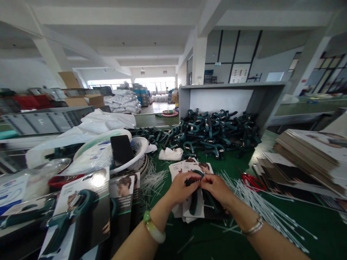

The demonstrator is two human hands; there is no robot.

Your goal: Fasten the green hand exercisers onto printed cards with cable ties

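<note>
Your two wrists sit low in the frame, one with a green bangle [154,228], one with a silver bracelet [253,227]. Just above them, near the middle, your left hand [182,187] and right hand [217,188] are both closed on a dark green hand gripper [194,202]. It lies on a printed card [189,168] on the green surface [320,224]. Keep the gripper flat and centered on the card, and pinch firmly so it does not slide. White zip ties [260,206] lie just right of your hands. Red scissors [252,181] are beyond them.
</note>
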